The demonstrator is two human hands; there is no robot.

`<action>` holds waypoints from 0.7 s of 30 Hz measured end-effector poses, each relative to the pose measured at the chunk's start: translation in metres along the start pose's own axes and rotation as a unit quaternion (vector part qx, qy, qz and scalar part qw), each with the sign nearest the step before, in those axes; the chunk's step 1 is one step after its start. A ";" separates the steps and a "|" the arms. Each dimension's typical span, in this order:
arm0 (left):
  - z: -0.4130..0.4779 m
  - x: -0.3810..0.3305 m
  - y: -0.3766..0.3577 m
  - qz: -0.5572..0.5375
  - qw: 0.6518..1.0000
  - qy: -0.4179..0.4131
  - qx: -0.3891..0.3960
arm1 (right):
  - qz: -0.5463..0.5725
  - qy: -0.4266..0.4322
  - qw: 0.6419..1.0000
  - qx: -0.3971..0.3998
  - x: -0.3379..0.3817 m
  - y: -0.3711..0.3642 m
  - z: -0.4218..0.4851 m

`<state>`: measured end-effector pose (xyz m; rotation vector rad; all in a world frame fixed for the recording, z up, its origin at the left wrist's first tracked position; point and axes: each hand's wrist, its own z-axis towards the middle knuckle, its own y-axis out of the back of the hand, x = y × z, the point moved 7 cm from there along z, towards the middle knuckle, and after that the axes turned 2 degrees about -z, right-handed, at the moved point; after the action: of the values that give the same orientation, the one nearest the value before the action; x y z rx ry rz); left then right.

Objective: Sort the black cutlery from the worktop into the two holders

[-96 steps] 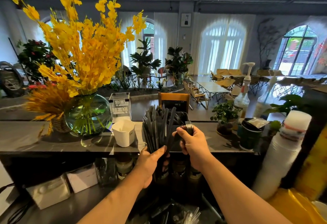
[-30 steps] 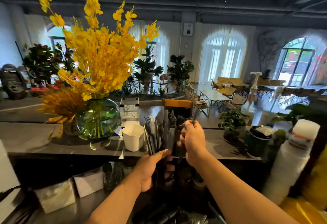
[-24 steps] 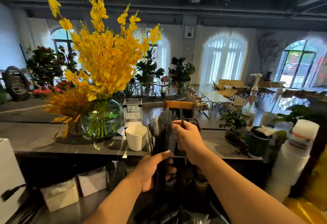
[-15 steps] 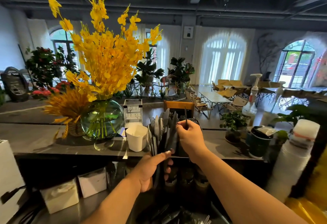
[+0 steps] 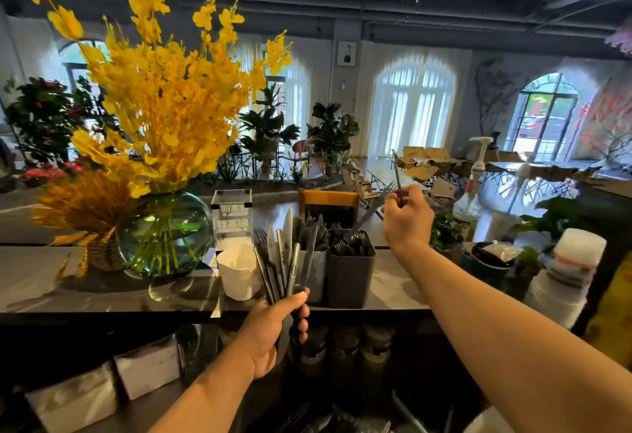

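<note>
My left hand (image 5: 273, 325) grips a fanned bundle of black cutlery (image 5: 285, 258), knives and forks with tips pointing up, in front of the counter edge. Two dark square holders stand side by side on the counter: the left holder (image 5: 316, 273) holds upright knives, the right holder (image 5: 350, 277) holds several pieces with rounded ends. My right hand (image 5: 405, 219) is raised above and right of the right holder and pinches a thin black piece (image 5: 397, 176) that sticks up; a black fork (image 5: 374, 205) slants up from the holder towards that hand.
A white paper cup (image 5: 239, 270) stands just left of the bundle. A green glass vase (image 5: 164, 232) with yellow flowers sits further left, an acrylic sign (image 5: 232, 219) behind the cup. Right of the holders are a dark tub (image 5: 490, 266), pump bottle (image 5: 473, 186) and stacked cups (image 5: 564, 275).
My right hand has risen from the holders and moved to the right, lifting a thin black piece. My left hand keeps the bundle in about the same place.
</note>
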<state>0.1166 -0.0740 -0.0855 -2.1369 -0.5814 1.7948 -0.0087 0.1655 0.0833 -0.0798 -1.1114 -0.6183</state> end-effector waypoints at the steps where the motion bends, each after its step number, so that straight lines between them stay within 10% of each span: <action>1: 0.003 0.002 0.000 -0.001 1.000 0.003 0.000 | -0.028 0.012 0.999 0.015 -0.002 -0.005 0.002; 9: 0.013 0.006 -0.001 0.016 1.000 0.000 0.009 | -0.222 0.009 0.959 0.174 -0.049 -0.055 -0.009; 21: -0.004 0.001 -0.010 0.008 0.999 0.019 0.024 | 0.062 -0.074 0.973 0.210 -0.034 -0.068 -0.090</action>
<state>0.1196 -0.0649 -0.0807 -2.1441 -0.5080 1.7545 0.0201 0.0909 -0.0040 0.1720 -1.3518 -0.2581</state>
